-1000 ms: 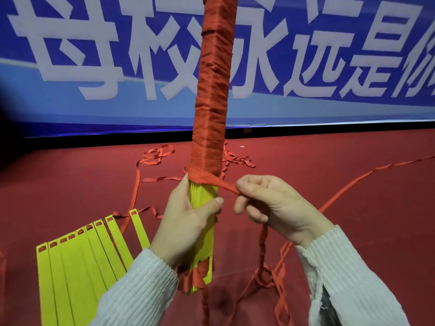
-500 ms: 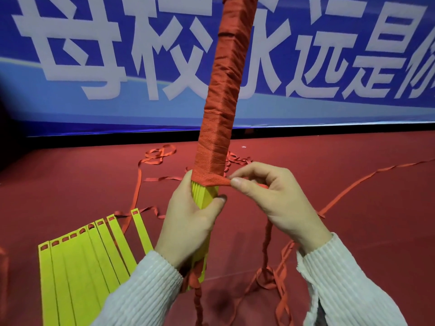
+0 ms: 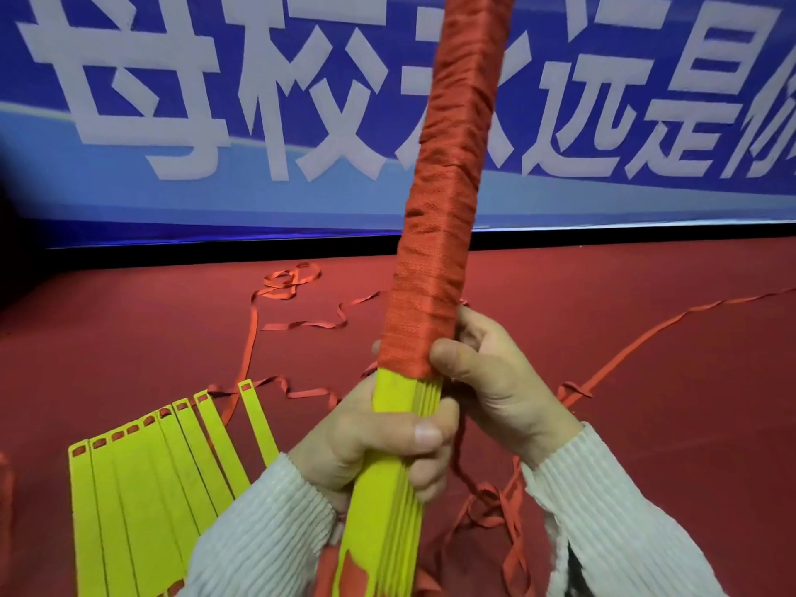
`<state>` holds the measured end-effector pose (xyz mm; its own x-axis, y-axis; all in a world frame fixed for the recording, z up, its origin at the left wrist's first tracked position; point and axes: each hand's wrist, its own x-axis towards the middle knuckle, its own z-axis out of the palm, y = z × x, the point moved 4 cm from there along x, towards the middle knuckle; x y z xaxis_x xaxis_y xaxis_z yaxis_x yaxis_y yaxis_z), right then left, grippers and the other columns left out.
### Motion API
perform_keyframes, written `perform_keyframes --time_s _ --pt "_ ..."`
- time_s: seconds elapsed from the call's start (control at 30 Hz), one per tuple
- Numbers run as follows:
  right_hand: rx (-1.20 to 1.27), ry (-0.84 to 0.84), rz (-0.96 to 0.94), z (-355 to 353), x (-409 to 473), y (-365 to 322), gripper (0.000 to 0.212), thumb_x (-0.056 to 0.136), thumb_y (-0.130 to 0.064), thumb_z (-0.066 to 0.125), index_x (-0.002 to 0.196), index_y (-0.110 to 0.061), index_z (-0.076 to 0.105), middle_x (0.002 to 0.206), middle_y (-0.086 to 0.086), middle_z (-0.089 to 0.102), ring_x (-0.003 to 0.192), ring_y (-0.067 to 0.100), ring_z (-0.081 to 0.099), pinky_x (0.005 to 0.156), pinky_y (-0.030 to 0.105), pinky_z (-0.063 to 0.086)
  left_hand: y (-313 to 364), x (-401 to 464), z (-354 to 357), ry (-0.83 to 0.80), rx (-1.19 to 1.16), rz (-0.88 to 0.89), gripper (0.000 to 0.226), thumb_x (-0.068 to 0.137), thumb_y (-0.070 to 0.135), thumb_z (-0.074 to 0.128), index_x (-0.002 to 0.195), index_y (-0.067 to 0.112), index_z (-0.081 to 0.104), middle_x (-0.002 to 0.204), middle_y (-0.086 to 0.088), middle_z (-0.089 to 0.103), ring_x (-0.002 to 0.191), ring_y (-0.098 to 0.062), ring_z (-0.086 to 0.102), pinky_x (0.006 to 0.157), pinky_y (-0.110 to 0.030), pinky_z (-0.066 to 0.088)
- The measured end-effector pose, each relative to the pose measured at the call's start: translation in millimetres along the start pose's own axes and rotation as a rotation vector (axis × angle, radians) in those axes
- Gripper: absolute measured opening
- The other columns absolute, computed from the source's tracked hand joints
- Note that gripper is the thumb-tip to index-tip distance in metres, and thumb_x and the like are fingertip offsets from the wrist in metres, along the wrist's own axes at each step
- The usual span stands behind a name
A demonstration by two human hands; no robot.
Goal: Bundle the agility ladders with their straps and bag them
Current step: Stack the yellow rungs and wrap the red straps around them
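Although the head camera takes in most of the scene, the top of the rung bundle runs out of the upper edge, and its bottom end is cut off by the lower edge between the two white ribbed sleeves. The right hand reaches partly behind the bundle, so only its thumb and the backs of some fingers show; the thumb presses on the lowest turn of the red strap wrapping, and the fingers curl round the far side, grasping the wrapped part. Whether it also pinches a loose strap end cannot be made out. The left hand is clenched round the bare yellow section just below the wrapping, thumb across the front.

The bundle is a stack of flat yellow rungs held close in front of the camera, tilted slightly to the right, with red webbing wound tightly over everything above the hands. Edges of the stacked rungs show on its right side below the left hand.

On the red floor to the lower left lies a second set of yellow rungs, fanned out, its lower part cut off. Loose red straps trail over the floor behind and to the right. A blue banner with large white characters fills the background, cropped on all sides.
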<state>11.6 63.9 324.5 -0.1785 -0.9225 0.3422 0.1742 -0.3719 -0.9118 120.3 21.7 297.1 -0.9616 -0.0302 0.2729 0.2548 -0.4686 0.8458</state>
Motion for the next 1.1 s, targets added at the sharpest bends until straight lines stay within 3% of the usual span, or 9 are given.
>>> perform_keyframes --time_s 0.1,0.17,0.27,0.33,0.5,0.63,0.77,0.93,1.1 --pt "-0.213 0.201 -0.078 -6.6 -1.7 -12.2 0.042 0.068 -0.010 0.088 0.105 -0.007 0.066 0.085 -0.003 0.076 0.075 0.006 0.070 0.067 0.018 0.054 7.7 -0.5 -19.8 0.327 0.316 -0.055 0.039 0.063 0.025 0.086 0.100 0.018 0.074 0.086 -0.011 0.070 0.071 -0.023 0.071 0.065 -0.031 0.057" --pt "-0.337 0.327 -0.120 -11.9 -0.3 -14.3 0.033 0.075 0.001 0.085 0.101 -0.011 0.069 0.084 -0.005 0.077 0.075 0.004 0.071 0.068 0.017 0.054 9.4 2.6 -31.6 0.518 0.670 0.023 0.060 0.063 0.035 0.088 0.117 0.021 0.067 0.098 -0.001 0.074 0.087 -0.015 0.071 0.078 -0.033 0.055" --pt "-0.573 0.390 -0.061 -18.2 1.5 -7.2 0.026 0.079 -0.018 0.087 0.100 -0.022 0.073 0.089 -0.007 0.077 0.076 0.001 0.068 0.073 0.017 0.051 -0.7 5.9 -37.4 0.732 0.980 0.110 0.039 0.071 0.038 0.080 0.104 0.028 0.062 0.079 0.012 0.066 0.067 -0.006 0.057 0.066 -0.032 0.046" --pt "-0.712 0.396 -0.002 -26.8 0.5 -6.3 0.047 0.075 -0.034 0.090 0.116 -0.030 0.069 0.098 -0.005 0.071 0.073 0.001 0.060 0.070 0.016 0.047 -2.5 3.0 -45.0 0.843 0.980 0.133 0.028 0.074 0.032 0.078 0.096 0.027 0.060 0.068 0.012 0.060 0.056 -0.008 0.050 0.059 -0.031 0.040" --pt "-0.609 0.265 -0.099 -26.4 -1.7 -12.2 0.045 0.085 0.005 0.076 0.123 -0.019 0.067 0.089 -0.003 0.066 0.057 0.000 0.041 0.059 0.011 0.037 3.5 -4.9 -63.2 0.958 0.907 0.110 0.027 0.081 0.025 0.083 0.092 0.018 0.059 0.058 0.013 0.052 0.053 -0.013 0.046 0.060 -0.035 0.039" --pt "-0.370 0.272 -0.032 -29.2 3.0 -10.4 0.033 0.099 -0.002 0.060 0.129 -0.015 0.064 0.076 0.002 0.070 0.050 0.004 0.042 0.047 0.014 0.033 8.0 -3.1 -63.1 0.970 0.867 0.128 0.026 0.085 0.015 0.082 0.091 0.013 0.056 0.061 0.007 0.051 0.052 -0.014 0.046 0.057 -0.035 0.039" --pt "0.101 0.204 0.234 -24.6 3.7 10.8 0.026 0.106 -0.012 0.044 0.124 -0.008 0.062 0.049 -0.007 0.029 0.040 0.004 0.020 0.039 0.018 0.014 8.7 -2.9 -59.9 0.942 0.868 0.162 0.027 0.086 0.015 0.081 0.098 0.009 0.058 0.063 0.004 0.046 0.052 -0.013 0.041 0.054 -0.032 0.036" --pt "-0.365 0.185 0.198 -26.3 0.0 -0.1 0.016 0.092 -0.036 0.073 0.088 -0.020 0.076 0.052 -0.003 0.025 0.045 0.011 0.015 0.044 0.023 0.013 12.2 -3.6 -57.3 0.938 0.919 0.189 0.025 0.084 0.018 0.082 0.098 0.018 0.061 0.064 0.004 0.051 0.054 -0.014 0.045 0.055 -0.034 0.039" --pt "-0.321 0.220 0.204 -17.4 1.1 4.5 0.038 0.106 -0.032 0.052 0.075 -0.018 0.069 0.052 -0.003 0.040 0.044 0.006 0.026 0.041 0.018 0.020 14.2 -6.3 -54.4 0.923 0.938 0.189 0.026 0.083 0.024 0.083 0.099 0.022 0.062 0.078 -0.013 0.065 0.061 -0.016 0.053 0.061 -0.044 0.047"
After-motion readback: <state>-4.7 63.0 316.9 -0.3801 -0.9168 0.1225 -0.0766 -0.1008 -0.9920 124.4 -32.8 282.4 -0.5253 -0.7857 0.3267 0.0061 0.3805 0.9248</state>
